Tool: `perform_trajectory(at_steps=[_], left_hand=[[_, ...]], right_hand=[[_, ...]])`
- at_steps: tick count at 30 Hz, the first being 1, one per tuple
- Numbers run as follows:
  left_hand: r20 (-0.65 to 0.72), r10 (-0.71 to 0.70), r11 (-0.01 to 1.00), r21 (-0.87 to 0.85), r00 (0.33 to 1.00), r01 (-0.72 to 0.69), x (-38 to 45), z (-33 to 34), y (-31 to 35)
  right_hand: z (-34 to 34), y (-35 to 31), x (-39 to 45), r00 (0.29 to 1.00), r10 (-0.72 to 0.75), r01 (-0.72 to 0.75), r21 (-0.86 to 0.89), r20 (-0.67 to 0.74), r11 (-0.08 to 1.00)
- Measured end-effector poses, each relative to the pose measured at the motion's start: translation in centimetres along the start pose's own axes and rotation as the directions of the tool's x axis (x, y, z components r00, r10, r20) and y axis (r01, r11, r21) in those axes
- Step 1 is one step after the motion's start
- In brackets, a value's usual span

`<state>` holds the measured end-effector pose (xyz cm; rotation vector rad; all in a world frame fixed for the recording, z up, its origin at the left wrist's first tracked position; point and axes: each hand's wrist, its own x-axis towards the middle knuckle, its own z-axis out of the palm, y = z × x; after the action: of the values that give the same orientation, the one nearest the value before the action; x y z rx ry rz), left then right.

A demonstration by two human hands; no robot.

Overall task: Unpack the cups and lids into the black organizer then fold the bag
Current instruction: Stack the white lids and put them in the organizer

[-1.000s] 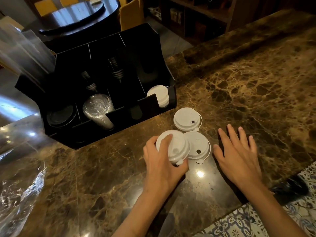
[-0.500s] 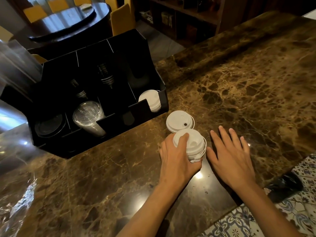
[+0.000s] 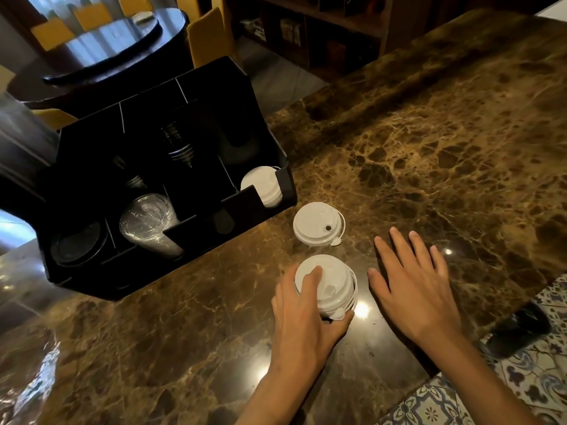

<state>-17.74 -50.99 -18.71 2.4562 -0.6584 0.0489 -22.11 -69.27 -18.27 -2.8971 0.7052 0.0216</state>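
My left hand (image 3: 302, 314) grips a small stack of white lids (image 3: 333, 285) resting on the marble counter (image 3: 429, 148). Another white lid (image 3: 317, 223) lies flat just beyond it. My right hand (image 3: 414, 280) lies flat and open on the counter, right of the stack, holding nothing. The black organizer (image 3: 251, 207) stands at the left; its right front slot holds white lids (image 3: 262, 187), a middle slot holds clear cups (image 3: 147, 223), and the left slot holds dark lids (image 3: 76, 243). The clear plastic bag (image 3: 27, 384) lies crumpled at the lower left.
The counter's near edge runs diagonally at the lower right, with patterned floor tiles (image 3: 521, 378) and a dark shoe (image 3: 518, 329) below. A dark round table (image 3: 101, 47) with yellow chairs and shelving stand behind the counter.
My left hand carried its lids to the right onto the loose lid beside it, so one stack stands there now. My right hand stayed flat on the counter.
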Motion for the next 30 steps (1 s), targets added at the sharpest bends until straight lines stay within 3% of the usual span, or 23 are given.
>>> perform_trajectory(at_steps=[10, 16, 24, 30], left_hand=[[-0.121, -0.025, 0.998, -0.054, 0.992, 0.019, 1.5, -0.7, -0.2], [-0.240, -0.047, 0.994, -0.110, 0.970, 0.021, 6.9, -1.5, 1.5], [-0.138, -0.175, 0.984, -0.014, 0.975, 0.175, 11.8, 1.9, 1.2], [-0.160, -0.059, 0.997, 0.044, 0.985, 0.067, 10.9, 2.1, 0.8]], right_hand=[[-0.4, -0.2, -0.1, 1.000, 0.004, -0.004, 0.023, 0.002, 1.000], [-0.7, -0.3, -0.1, 1.000, 0.001, -0.001, 0.020, 0.024, 1.000], [-1.1, -0.3, -0.3, 1.000, 0.001, -0.001, 0.030, 0.029, 1.000], [-0.9, -0.2, -0.2, 1.000, -0.001, 0.001, 0.035, 0.009, 0.999]])
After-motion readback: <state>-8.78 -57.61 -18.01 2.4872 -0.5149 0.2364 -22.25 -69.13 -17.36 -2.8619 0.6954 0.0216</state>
